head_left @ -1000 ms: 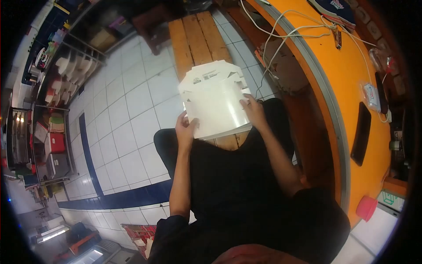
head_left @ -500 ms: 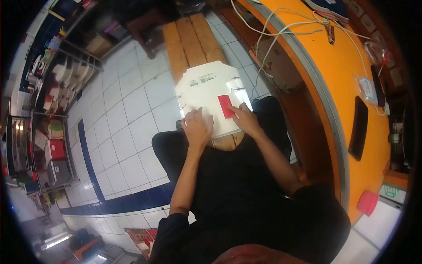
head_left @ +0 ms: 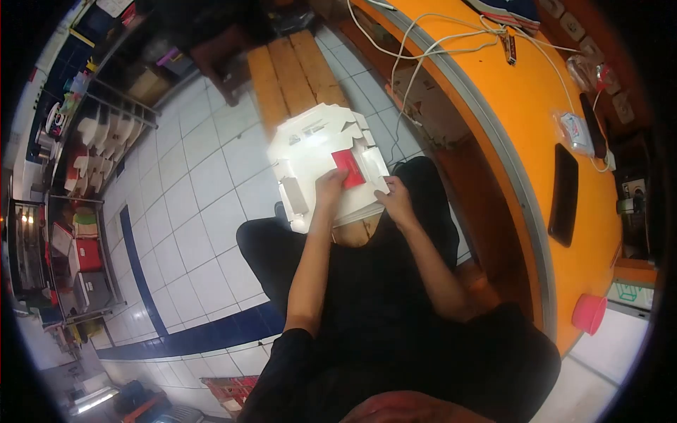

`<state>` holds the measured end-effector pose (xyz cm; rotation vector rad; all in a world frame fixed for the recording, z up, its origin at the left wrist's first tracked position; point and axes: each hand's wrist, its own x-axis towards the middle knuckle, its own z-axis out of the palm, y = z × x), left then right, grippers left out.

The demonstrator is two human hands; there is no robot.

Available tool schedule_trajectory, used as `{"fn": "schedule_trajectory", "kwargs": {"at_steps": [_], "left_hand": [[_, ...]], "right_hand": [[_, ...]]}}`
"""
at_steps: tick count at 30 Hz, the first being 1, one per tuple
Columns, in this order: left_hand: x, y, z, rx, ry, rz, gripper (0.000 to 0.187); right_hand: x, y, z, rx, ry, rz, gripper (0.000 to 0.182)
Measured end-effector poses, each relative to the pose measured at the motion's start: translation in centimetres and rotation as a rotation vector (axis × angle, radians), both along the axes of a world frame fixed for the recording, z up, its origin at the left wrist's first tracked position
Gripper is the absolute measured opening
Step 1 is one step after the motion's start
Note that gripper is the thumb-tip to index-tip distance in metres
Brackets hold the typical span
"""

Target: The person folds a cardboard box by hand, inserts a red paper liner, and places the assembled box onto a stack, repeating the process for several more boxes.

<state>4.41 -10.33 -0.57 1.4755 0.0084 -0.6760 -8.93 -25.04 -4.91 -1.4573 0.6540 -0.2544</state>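
White flat cardboard box blank (head_left: pixel 307 156) on brown wooden-plank counter (head_left: pixel 288 77)

Blank lies just above the centre of the frame, side flaps partly raised. Left hand (head_left: pixel 331 186): partly curled, touching the red rectangular card (head_left: pixel 350 163) on the blank; grip cannot be determined. Right hand (head_left: pixel 395 197): fingers gathered at the lower corner of the blank's right flap; pinch closure cannot be determined.

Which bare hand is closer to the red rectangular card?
The left hand, overlapping the red card; the right hand is at the white cardboard flap.
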Motion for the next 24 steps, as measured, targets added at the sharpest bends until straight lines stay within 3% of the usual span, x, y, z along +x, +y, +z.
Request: {"fn": "schedule_trajectory", "kwargs": {"at_steps": [4, 7, 8, 10, 14, 19, 22, 23, 24], "left_hand": [[-0.9, -0.3, 0.6, -0.057, -0.004, -0.027, 0.022], [-1.8, -0.8, 0.5, -0.094, -0.061, -0.063, 0.028], [-2.1, -0.9, 0.9, -0.088, -0.099, -0.087, 0.031], [-2.8, -0.9, 1.7, -0.01, -0.14, -0.088, 0.036], [-4.7, -1.2, 2.8, 0.188, -0.311, -0.065, 0.035], [-6.6, -1.9, 3.4, 0.319, -0.42, -0.09, 0.031], [-8.0, -2.4, 2.3, 0.295, -0.468, -0.063, 0.032], [-7.7, -1.9, 2.4, 0.286, -0.497, -0.162, 0.042], [-7.3, -1.4, 2.1, 0.287, -0.495, -0.157, 0.042]], "right_hand": [[0.6, 1.2, 3.9, -0.298, 0.07, 0.071, 0.037], [0.8, 2.5, 6.2, -0.531, -0.089, 0.068, 0.031], [0.8, 2.7, 6.3, -0.531, -0.089, 0.069, 0.031], [1.0, 2.9, 6.4, -0.3, -0.117, 0.036, 0.033], [0.6, 3.2, 5.6, -0.246, -0.147, 0.011, 0.028], [1.1, 2.0, 3.4, -0.157, 0.058, -0.034, 0.017], [1.5, 1.7, 4.3, -0.26, 0.133, -0.044, 0.025], [1.6, 1.7, 3.8, -0.26, 0.131, -0.04, 0.025], [1.8, 1.8, 3.3, -0.417, 0.065, -0.06, 0.028]]}}
